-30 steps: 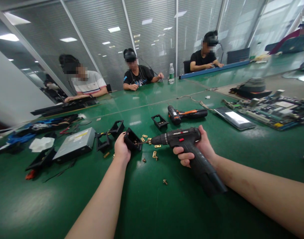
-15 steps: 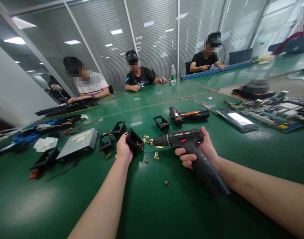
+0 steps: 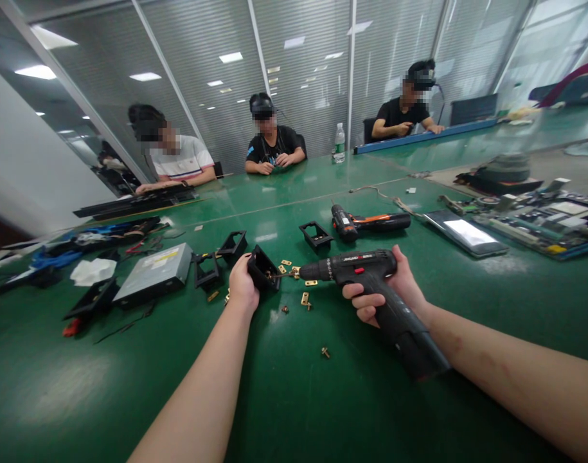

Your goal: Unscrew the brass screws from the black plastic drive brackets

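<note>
My left hand (image 3: 244, 284) is closed on a small black plastic frame (image 3: 263, 267), tilted so its hollow side faces right. In my right hand (image 3: 371, 299) is a black cordless drill (image 3: 368, 267), with the fingers wrapped round its grip. The drill's bit (image 3: 286, 274) points left into the frame; whether it touches a screw inside is too small to tell. Small brass plates (image 3: 305, 298) lie under and beside the chuck. A loose screw (image 3: 325, 352) sits nearer to me on the green table (image 3: 284, 399).
More black frames (image 3: 232, 246) stand left of my left hand, one (image 3: 316, 236) beyond the drill. A second drill (image 3: 365, 222) lies behind. At left is a silver disc drive (image 3: 153, 275); at right, a phone-like device (image 3: 464, 231) and circuit boards (image 3: 554, 215). Several people sit opposite.
The view has shifted slightly, and my hands, frame and drill keep nearly the same pose. Across the table, the middle person's hands have come together.
</note>
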Demonstrator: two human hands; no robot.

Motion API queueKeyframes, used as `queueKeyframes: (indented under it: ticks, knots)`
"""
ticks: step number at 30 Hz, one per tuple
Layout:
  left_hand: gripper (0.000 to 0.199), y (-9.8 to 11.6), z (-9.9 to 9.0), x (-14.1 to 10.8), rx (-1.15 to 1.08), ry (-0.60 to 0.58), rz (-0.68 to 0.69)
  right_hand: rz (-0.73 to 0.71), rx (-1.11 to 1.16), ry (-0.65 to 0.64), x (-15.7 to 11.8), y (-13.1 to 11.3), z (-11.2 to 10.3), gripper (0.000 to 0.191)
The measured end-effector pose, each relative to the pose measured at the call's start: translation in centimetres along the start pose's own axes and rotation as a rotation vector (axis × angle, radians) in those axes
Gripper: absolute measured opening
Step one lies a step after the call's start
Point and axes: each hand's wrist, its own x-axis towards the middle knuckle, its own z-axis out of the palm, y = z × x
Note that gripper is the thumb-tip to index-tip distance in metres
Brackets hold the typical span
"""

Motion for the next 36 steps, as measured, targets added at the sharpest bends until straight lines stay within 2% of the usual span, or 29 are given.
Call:
queueKeyframes:
  ticks: [7,15,20,25,36]
  knots:
    - [0.023,0.2,0.3,-0.5,0.013,-0.009,-0.003,0.019,0.078,0.058,0.0,-0.1,0.4,0.093]
    - [0.012,0.8,1.0,-0.9,0.001,0.035,-0.007,0.016,0.077,0.046,0.0,0.0,0.5,0.096]
    - [0.014,0.7,0.8,-0.6,0.005,0.055,-0.014,0.029,0.091,0.022,0.1,-0.2,0.3,0.095]
    - [0.018,0.5,0.6,-0.3,0.022,0.027,-0.006,0.039,0.114,-0.008,0.1,-0.3,0.0,0.091]
    - [0.014,0.7,0.7,-0.3,0.006,0.048,-0.027,0.043,0.141,0.018,0.1,-0.3,0.4,0.092]
